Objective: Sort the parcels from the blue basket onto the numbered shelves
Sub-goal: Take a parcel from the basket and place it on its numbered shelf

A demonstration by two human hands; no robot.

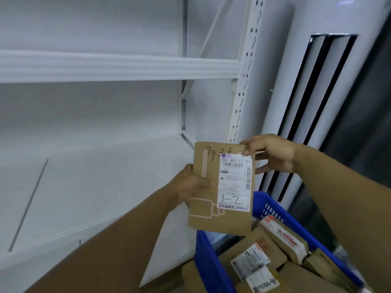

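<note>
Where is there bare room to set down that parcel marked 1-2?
The white shelf left of the held parcel is bare, from its front lip to the rear panel and right to the perforated upright. The blue basket is crowded with parcels.

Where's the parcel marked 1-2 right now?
Head view, right of centre: the parcel is held between left hand and right hand, just above the basket.

Arms outstretched, left hand (193, 185) grips the parcel (208, 220), right hand (273, 154) pinches its top corner.

Both hands (232, 174) hold a brown parcel (207, 208) above the blue basket (213, 261).
</note>
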